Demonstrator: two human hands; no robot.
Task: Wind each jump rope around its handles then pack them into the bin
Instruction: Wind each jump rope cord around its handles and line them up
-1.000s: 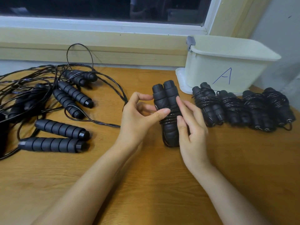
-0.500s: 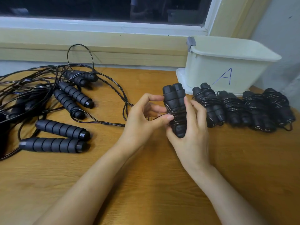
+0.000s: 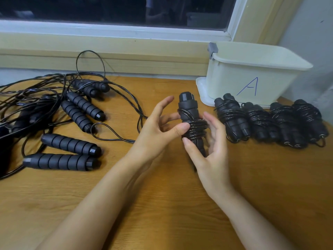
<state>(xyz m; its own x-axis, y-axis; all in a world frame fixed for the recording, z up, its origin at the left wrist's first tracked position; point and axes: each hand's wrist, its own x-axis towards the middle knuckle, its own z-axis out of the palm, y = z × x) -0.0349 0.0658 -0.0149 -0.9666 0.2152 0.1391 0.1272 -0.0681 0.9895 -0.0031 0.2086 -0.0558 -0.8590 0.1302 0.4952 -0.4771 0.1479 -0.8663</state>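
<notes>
Thumb and fingers of the left hand [image 3: 156, 134] pinch the coils, seemingly to stop them slipping, while the right hand [image 3: 210, 159] grasps the wound jump rope [image 3: 187, 109] upright over the middle of the table [image 3: 171, 213]; the bin [image 3: 234, 78] waits at its back-right corner.

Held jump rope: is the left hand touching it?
Touching. The head view shows the left hand with its thumb pressed on the coils of the held jump rope.

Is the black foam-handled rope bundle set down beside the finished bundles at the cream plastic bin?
No, left hand and right hand hold the bundle apart from them.
</notes>
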